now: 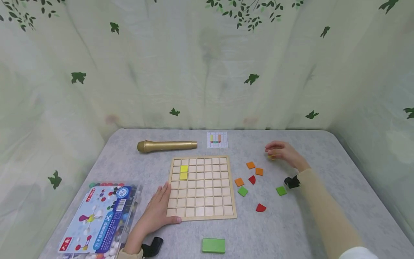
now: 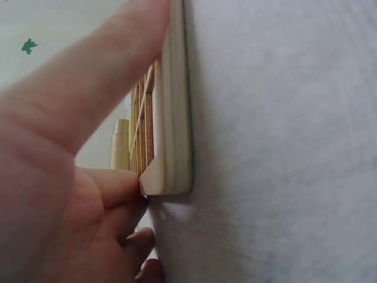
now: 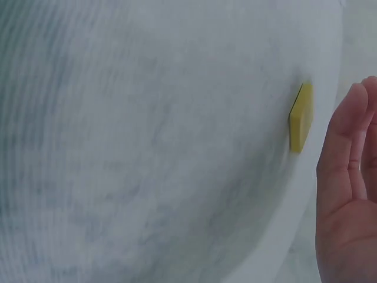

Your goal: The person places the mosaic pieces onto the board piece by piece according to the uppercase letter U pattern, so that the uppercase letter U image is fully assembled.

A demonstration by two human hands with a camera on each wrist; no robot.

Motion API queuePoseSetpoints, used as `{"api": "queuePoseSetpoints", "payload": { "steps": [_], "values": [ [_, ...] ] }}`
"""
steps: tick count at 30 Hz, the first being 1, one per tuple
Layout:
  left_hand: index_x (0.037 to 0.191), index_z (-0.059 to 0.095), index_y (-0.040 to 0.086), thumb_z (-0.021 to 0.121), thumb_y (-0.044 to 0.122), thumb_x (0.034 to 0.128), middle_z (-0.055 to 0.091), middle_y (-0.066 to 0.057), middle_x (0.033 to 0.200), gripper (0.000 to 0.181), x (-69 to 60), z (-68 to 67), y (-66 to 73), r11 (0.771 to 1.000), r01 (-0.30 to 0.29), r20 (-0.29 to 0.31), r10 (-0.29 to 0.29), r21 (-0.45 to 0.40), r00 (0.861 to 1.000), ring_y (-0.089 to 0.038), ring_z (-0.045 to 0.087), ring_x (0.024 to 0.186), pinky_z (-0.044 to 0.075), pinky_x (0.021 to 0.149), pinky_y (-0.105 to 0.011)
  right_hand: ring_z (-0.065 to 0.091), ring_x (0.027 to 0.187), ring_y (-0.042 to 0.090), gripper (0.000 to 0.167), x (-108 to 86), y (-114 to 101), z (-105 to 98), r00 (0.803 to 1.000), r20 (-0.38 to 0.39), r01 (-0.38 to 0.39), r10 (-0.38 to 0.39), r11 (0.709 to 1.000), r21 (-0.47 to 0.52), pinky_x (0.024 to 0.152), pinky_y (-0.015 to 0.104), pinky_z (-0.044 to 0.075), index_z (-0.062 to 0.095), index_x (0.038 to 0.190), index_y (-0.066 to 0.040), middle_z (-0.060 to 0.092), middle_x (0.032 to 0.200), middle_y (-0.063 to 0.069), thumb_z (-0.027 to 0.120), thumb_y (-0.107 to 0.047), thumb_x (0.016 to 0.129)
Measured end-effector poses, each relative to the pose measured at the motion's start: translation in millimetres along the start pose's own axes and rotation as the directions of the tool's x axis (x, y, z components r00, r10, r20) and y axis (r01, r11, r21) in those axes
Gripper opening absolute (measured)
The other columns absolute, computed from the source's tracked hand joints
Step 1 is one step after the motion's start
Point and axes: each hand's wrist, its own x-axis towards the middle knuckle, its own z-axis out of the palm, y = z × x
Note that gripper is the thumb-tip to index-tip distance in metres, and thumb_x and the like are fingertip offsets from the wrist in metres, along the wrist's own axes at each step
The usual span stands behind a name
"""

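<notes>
A light wooden grid board (image 1: pixel 204 218) lies on the table with two yellow square tiles (image 1: pixel 184 168) in its upper left cells. My left hand (image 1: pixel 156 209) rests at the board's near left corner. Its thumb touches the front edge and its fingers lie along the left side; the left wrist view shows them at the board's corner (image 2: pixel 171 177). Over on the right, my right hand (image 1: pixel 284 154) hovers above a yellow tile (image 3: pixel 301 119), mostly hidden under it in the head view. In the right wrist view the fingers (image 3: pixel 347 124) are apart from that tile.
Between board and right arm lie several orange tiles (image 1: pixel 250 165), green tiles (image 1: pixel 243 191) and red quarter-round pieces (image 1: pixel 261 207). A gold microphone (image 1: pixel 171 145) and a pattern card (image 1: pixel 217 140) lie behind. A green block (image 1: pixel 213 245) sits in front; a boxed molecule set (image 1: pixel 93 219) stands left.
</notes>
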Motion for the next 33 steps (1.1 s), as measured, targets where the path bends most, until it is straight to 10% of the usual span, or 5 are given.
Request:
{"api": "queuePoseSetpoints", "payload": {
  "steps": [21, 33],
  "values": [
    [0.146, 0.015, -0.014, 0.080, 0.053, 0.0676, 0.010, -0.028, 0.154, 0.122, -1.6, 0.0, 0.7, 1.000, -0.004, -0.003, 0.004, -0.011, 1.000, -0.048, 0.006, 0.140, 0.010, 0.110, -0.060, 0.050, 0.112, 0.035, 0.034, -0.8, 11, -5, 0.991, -0.093, -0.113, 0.091, 0.957, -0.267, 0.087, 0.038, 0.045, 0.057, 0.122, 0.006, 0.052, 0.129, 0.024, 0.059, 0.005, 0.088],
    [0.147, 0.014, -0.013, 0.079, 0.053, 0.0674, 0.009, -0.027, 0.155, 0.122, -0.2, 0.3, 0.0, 1.000, 0.004, -0.005, -0.004, -0.012, 1.000, -0.047, 0.005, 0.140, 0.009, 0.110, -0.060, 0.047, 0.093, 0.028, 0.029, 5.3, 9, 1, 0.990, -0.103, -0.129, 0.099, 0.927, -0.353, 0.072, 0.030, 0.045, 0.063, 0.113, 0.005, 0.056, 0.107, 0.017, 0.059, 0.009, 0.084]
  ]
}}
